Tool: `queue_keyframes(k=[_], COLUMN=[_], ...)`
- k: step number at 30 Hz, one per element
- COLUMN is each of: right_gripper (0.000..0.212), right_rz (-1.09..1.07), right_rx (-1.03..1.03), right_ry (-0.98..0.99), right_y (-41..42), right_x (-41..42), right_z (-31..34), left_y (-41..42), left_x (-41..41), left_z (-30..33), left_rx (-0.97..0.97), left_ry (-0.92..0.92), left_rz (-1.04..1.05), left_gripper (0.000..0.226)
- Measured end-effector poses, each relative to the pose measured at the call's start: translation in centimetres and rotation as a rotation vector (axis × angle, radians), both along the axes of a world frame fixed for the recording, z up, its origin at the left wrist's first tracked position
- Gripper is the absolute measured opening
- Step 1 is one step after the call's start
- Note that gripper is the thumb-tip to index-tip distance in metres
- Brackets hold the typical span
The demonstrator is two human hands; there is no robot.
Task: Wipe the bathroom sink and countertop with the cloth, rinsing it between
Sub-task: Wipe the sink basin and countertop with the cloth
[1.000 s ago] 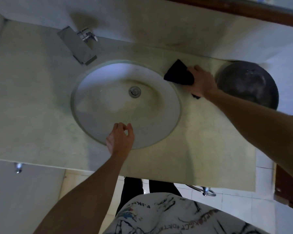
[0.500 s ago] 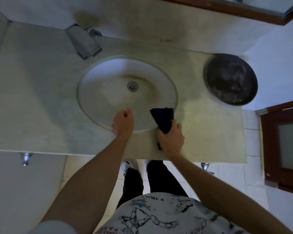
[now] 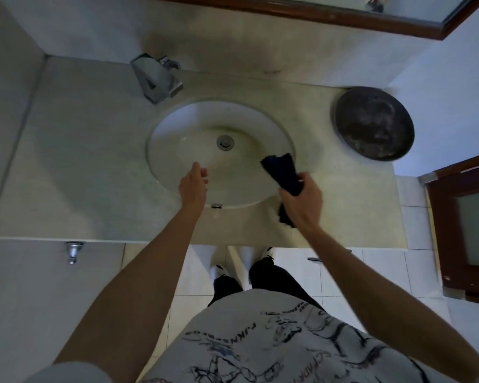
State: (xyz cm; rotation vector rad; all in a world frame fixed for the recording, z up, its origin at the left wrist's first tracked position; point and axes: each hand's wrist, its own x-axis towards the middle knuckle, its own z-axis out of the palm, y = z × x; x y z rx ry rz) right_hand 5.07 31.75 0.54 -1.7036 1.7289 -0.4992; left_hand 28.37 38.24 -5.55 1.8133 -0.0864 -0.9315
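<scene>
A white oval sink (image 3: 194, 128) is set into a pale stone countertop (image 3: 75, 167), with a metal drain (image 3: 225, 142) at its middle. My right hand (image 3: 302, 201) grips a dark blue cloth (image 3: 282, 172) over the sink's front right rim; one end of the cloth sticks up toward the basin and the other hangs below my palm. My left hand (image 3: 193, 186) hovers above the sink's front edge, fingers loosely apart, holding nothing. A chrome faucet (image 3: 156, 77) stands behind the sink at the left.
A dark round metal dish (image 3: 374, 123) sits on the countertop at the right. A wood-framed mirror (image 3: 343, 15) hangs above the backsplash. A wooden door (image 3: 465, 230) stands at the right. White floor tiles and my feet show below the counter's front edge.
My right hand drew the cloth from the counter's back right, by the dish, to the sink's front right rim and lifted it. My left hand came off the front rim.
</scene>
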Motion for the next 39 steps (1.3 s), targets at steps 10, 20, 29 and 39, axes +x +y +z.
queue_keyframes(k=[10, 20, 29, 39], right_gripper=[0.038, 0.024, 0.032, 0.042], right_rz=[-0.092, 0.197, -0.045, 0.329], right_rx=[0.171, 0.667, 0.885, 0.680], right_ry=[0.024, -0.507, -0.731, -0.624], right_y=[6.5, 6.3, -5.3, -12.4], right_x=[0.7, 12.9, 3.4, 2.0], right_z=[-5.0, -4.1, -2.7, -1.2], left_y=[0.4, 0.9, -4.2, -8.8], left_x=[-2.0, 1.6, -6.1, -8.3], left_z=[-0.8, 0.8, 4.5, 5.2], left_rx=[0.021, 0.071, 0.110, 0.047], left_ry=[0.087, 0.029, 0.415, 0.040], left_rz=[0.062, 0.192, -0.460, -0.376], left_gripper=[0.049, 0.042, 0.061, 0.062])
